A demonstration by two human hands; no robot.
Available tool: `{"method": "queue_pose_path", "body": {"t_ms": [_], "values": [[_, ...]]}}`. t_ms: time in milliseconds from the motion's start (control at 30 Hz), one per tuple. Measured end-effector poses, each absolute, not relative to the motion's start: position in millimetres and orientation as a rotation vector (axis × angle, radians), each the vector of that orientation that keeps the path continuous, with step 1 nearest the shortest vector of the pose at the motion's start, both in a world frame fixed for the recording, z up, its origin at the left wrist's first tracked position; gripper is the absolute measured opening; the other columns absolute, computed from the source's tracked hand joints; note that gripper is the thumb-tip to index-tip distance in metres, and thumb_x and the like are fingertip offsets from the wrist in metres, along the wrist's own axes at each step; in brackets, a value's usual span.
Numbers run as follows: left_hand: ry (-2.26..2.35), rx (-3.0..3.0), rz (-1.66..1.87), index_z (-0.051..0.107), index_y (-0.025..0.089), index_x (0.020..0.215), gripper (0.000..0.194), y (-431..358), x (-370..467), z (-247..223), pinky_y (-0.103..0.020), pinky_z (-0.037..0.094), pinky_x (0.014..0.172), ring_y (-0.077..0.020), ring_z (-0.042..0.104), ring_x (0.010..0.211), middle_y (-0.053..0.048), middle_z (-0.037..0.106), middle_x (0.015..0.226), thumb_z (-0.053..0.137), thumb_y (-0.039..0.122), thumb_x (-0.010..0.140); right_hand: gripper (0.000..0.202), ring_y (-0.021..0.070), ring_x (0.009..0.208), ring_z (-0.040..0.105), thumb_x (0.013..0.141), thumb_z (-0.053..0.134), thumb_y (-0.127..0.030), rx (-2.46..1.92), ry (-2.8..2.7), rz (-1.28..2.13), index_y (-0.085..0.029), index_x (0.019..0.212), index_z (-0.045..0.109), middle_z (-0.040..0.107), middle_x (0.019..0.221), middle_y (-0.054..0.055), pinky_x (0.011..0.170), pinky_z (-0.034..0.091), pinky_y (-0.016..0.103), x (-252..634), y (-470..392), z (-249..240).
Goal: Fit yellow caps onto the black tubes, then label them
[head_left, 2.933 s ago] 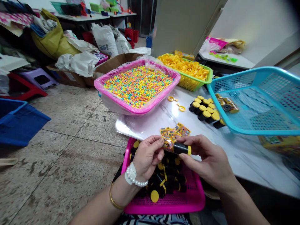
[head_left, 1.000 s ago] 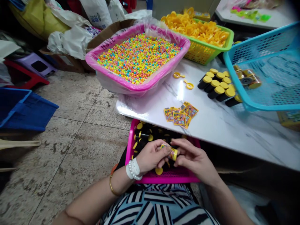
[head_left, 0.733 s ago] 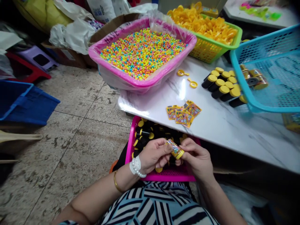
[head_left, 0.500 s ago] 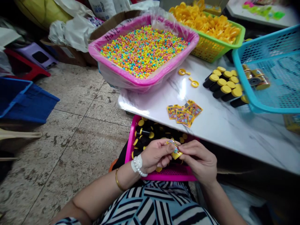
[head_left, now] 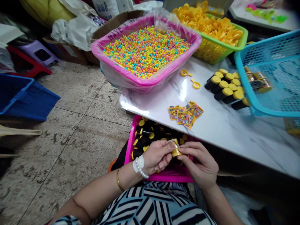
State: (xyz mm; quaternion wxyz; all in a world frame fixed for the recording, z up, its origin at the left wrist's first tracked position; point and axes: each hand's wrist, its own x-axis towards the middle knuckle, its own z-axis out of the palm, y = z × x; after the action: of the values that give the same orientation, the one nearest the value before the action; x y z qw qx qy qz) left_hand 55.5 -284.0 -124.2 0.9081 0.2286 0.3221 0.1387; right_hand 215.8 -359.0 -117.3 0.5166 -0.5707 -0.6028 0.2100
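Observation:
My left hand point(head_left: 159, 156) and my right hand point(head_left: 201, 161) meet over a pink basket point(head_left: 127, 150) in my lap. Both pinch one small yellow printed label point(head_left: 176, 148) between thumb and fingers, and its lower end looks rounded out. Inside the basket lie many black canisters with yellow caps point(head_left: 145, 133), partly covered by my hands. On the table just beyond, several flat yellow printed labels point(head_left: 183, 117) overlap in a small pile.
A pink tub point(head_left: 146, 82) of coloured balls stands on the marbled table point(head_left: 150, 103). Two yellow ring pieces point(head_left: 196, 84) lie near upright black canisters point(head_left: 225, 89). A blue basket point(head_left: 267, 112) is at right, a green basket point(head_left: 220, 53) of yellow pieces behind. A blue crate point(head_left: 35, 103) is at left.
The label between my fingers has turned and now looks more rounded than flat. Both hands stay at nearly the same place; the whole view has shifted slightly.

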Motion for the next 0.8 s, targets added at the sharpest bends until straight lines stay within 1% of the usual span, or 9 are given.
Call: {"method": "queue_pose_path", "body": {"t_ms": [100,233,300,433,533,600,667,733,800], "values": [[0.588,0.411,0.283,0.053,0.015,0.085,0.046,-284,58,-125,-0.013,0.019,0.023,-0.0021,0.031,0.023,0.008,0.055,0.047,0.074,0.054,0.073,0.041,0.0209,0.089,0.067,0.077,0.075,-0.01,-1.39,-1.498,0.548,-0.03,0.113,0.073,0.068,0.099,0.006,0.077,0.058,0.036,214,-360,-119],[0.542,0.406,0.283,0.054,0.013,0.085,0.044,-284,61,-125,-0.012,0.021,0.023,-0.0018,0.03,0.023,0.007,0.054,0.044,0.074,0.051,0.075,0.035,0.0187,0.082,0.067,0.077,0.074,-0.007,-1.347,-1.42,0.527,-0.03,0.103,0.075,0.067,0.092,0.005,0.072,0.059,0.032,211,-365,-119],[0.513,0.458,0.257,0.053,0.013,0.091,0.047,-284,62,-120,-0.012,0.025,0.024,-0.004,0.036,0.023,0.004,0.058,0.047,0.069,0.055,0.079,0.03,0.0194,0.083,0.067,0.078,0.072,-0.008,-1.343,-1.43,0.487,-0.028,0.1,0.075,0.067,0.093,0.005,0.07,0.059,0.033,219,-361,-112],[0.451,0.513,0.188,0.047,0.014,0.104,0.052,-277,69,-110,-0.014,0.033,0.025,-0.0085,0.049,0.029,-0.006,0.07,0.064,0.059,0.061,0.085,0.02,0.0198,0.085,0.066,0.08,0.072,-0.012,-1.55,-1.405,0.032,-0.027,0.093,0.075,0.068,0.094,0.005,0.076,0.055,0.036,268,-335,-76],[0.46,0.532,0.246,0.047,0.014,0.1,0.048,-268,81,-106,-0.014,0.043,0.031,-0.009,0.058,0.039,-0.012,0.073,0.079,0.069,0.052,0.081,0.011,0.0224,0.093,0.065,0.081,0.073,-0.018,-1.661,-1.424,-0.194,-0.025,0.09,0.075,0.069,0.099,0.006,0.086,0.052,0.041,305,-314,-48],[0.467,0.505,0.27,0.049,0.014,0.095,0.048,-263,90,-107,-0.015,0.048,0.036,-0.0114,0.064,0.048,-0.015,0.074,0.085,0.075,0.049,0.076,0.008,0.0221,0.09,0.066,0.083,0.071,-0.02,-1.669,-1.513,-0.143,-0.024,0.087,0.075,0.07,0.096,0.006,0.085,0.053,0.04,311,-308,-45],[0.463,0.468,0.258,0.052,0.013,0.092,0.05,-259,94,-110,-0.016,0.05,0.038,-0.0134,0.067,0.052,-0.015,0.073,0.083,0.078,0.05,0.071,0.01,0.0193,0.082,0.067,0.084,0.069,-0.02,-1.67,-1.579,-0.047,-0.023,0.091,0.075,0.07,0.097,0.006,0.076,0.055,0.035,302,-309,-52],[0.449,0.47,0.236,0.055,0.012,0.09,0.051,-258,94,-114,-0.015,0.047,0.035,-0.0126,0.065,0.048,-0.012,0.072,0.076,0.078,0.054,0.071,0.02,0.017,0.077,0.066,0.085,0.067,-0.02,-1.649,-1.674,0.111,-0.023,0.104,0.073,0.067,0.107,0.008,0.067,0.055,0.031,282,-317,-61],[0.45,0.526,0.219,0.058,0.01,0.083,0.052,-260,92,-115,-0.013,0.04,0.03,-0.0097,0.058,0.038,-0.008,0.069,0.064,0.074,0.058,0.072,0.035,0.0183,0.085,0.066,0.085,0.066,-0.019,-1.579,-1.817,0.323,-0.023,0.12,0.067,0.064,0.117,0.01,0.069,0.056,0.03,260,-324,-66]]}}
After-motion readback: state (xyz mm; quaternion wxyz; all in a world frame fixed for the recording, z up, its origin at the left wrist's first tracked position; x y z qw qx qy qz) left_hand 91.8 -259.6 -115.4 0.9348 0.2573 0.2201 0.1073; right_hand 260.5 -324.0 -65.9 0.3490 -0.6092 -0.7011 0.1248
